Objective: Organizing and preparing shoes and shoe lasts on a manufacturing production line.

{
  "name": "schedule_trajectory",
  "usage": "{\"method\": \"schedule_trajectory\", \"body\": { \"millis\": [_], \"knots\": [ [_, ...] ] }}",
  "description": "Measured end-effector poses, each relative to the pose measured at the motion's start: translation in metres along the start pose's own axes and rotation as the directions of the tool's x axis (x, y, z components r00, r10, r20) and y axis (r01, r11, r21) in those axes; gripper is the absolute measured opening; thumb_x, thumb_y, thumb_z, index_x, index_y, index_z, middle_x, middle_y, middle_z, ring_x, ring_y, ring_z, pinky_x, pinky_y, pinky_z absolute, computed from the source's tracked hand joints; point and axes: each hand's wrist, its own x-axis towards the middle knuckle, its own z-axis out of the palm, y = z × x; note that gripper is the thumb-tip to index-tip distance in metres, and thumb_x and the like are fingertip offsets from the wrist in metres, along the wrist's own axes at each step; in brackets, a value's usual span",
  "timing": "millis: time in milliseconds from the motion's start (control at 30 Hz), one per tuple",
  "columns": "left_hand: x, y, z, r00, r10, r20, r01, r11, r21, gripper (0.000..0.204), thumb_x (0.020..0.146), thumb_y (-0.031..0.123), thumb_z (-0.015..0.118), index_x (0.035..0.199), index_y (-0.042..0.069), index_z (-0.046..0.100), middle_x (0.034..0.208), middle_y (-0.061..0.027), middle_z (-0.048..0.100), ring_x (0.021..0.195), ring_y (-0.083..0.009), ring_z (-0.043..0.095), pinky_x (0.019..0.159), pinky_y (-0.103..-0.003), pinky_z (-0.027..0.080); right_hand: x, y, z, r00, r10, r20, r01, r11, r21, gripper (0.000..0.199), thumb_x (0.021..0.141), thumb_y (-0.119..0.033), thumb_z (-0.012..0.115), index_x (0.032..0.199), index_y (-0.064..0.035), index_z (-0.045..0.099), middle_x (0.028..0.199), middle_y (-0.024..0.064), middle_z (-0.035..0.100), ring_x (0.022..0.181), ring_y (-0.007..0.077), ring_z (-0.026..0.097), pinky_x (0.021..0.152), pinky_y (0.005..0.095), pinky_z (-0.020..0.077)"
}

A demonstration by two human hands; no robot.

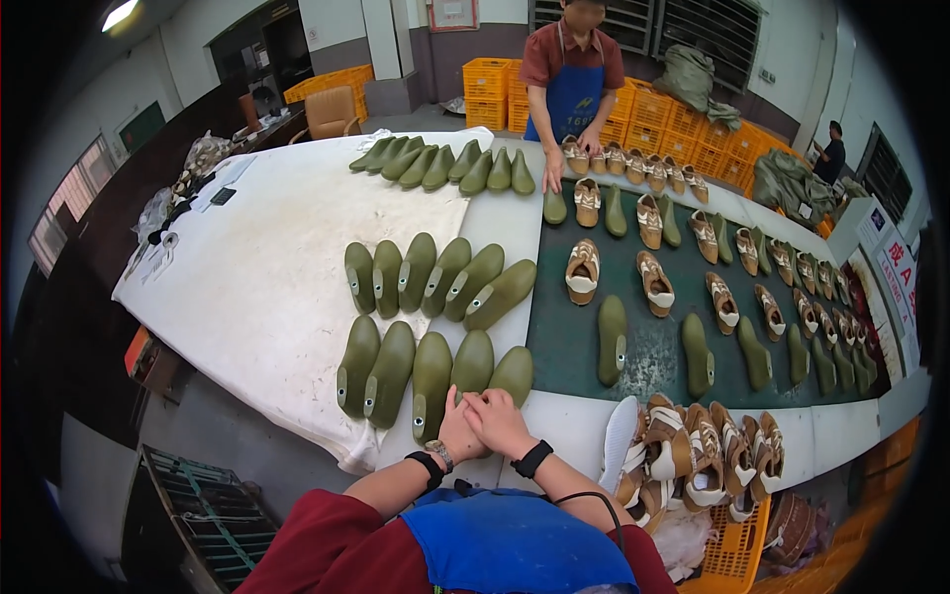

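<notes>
Five olive-green plastic shoe lasts (432, 379) sit lined up toes-out, easy to grab; left hand (457, 433) and right hand (498, 421) fingers pressed together at the heels.

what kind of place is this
Most likely a shoe factory floor: rows of olive-green plastic shoe lasts on a long white worktable, tan-and-white unfinished shoes, and stacked yellow plastic crates.
</notes>
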Motion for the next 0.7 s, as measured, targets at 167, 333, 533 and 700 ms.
{"method": "schedule_trajectory", "body": {
  "millis": [167, 333, 533, 700],
  "knots": [
    [0.0006, 0.0003, 0.0014, 1.0, 0.003, 0.019, -0.004, 1.0, 0.02, 0.054, 0.073, 0.041, 0.057, 0.119, 0.012, 0.052, 0.12, -0.008, 0.051, 0.118, -0.0246, 0.04, 0.106, -0.057, 0.01, -0.0012, 0.0018, 0.003, 1.0, -0.014, -0.019, 0.014, 1.0, -0.001, 0.032, 0.085, -0.026, 0.053, 0.113, -0.012, 0.057, 0.102, 0.0147, 0.053, 0.103, 0.0332, 0.048, 0.085, 0.0422, 0.0449],
    [0.0006, 0.0017, -0.0019, 1.0, 0.007, 0.007, -0.007, 1.0, 0.027, 0.054, 0.073, 0.041, 0.058, 0.118, 0.012, 0.052, 0.119, -0.0081, 0.052, 0.117, -0.025, 0.04, 0.106, -0.057, 0.011, -0.0018, 0.0028, 0.005, 0.998, -0.015, -0.053, 0.015, 1.0, 0.001, 0.031, 0.085, -0.026, 0.053, 0.113, -0.0121, 0.057, 0.102, 0.0148, 0.053, 0.102, 0.0332, 0.048, 0.084, 0.0419, 0.045],
    [0.0014, 0.0023, -0.0035, 1.0, 0.012, -0.008, -0.012, 1.0, 0.024, 0.055, 0.072, 0.042, 0.058, 0.118, 0.012, 0.052, 0.118, -0.008, 0.052, 0.117, -0.0255, 0.041, 0.106, -0.057, 0.011, -0.0008, 0.0025, 0.0036, 1.0, -0.016, -0.016, 0.016, 1.0, 0.01, 0.031, 0.085, -0.026, 0.053, 0.112, -0.0122, 0.057, 0.1, 0.0149, 0.054, 0.102, 0.0329, 0.048, 0.084, 0.0422, 0.0452],
    [0.0011, 0.0027, -0.0039, 1.0, 0.001, 0.001, -0.001, 0.999, 0.046, 0.055, 0.073, 0.042, 0.058, 0.119, 0.012, 0.052, 0.12, -0.008, 0.052, 0.118, -0.0253, 0.04, 0.106, -0.057, 0.011, -0.0008, 0.0009, 0.0022, 1.0, 0.006, -0.005, -0.006, 1.0, -0.012, 0.031, 0.086, -0.027, 0.052, 0.113, -0.0124, 0.057, 0.101, 0.0151, 0.054, 0.102, 0.0331, 0.048, 0.085, 0.0417, 0.0451]
  ]
}}
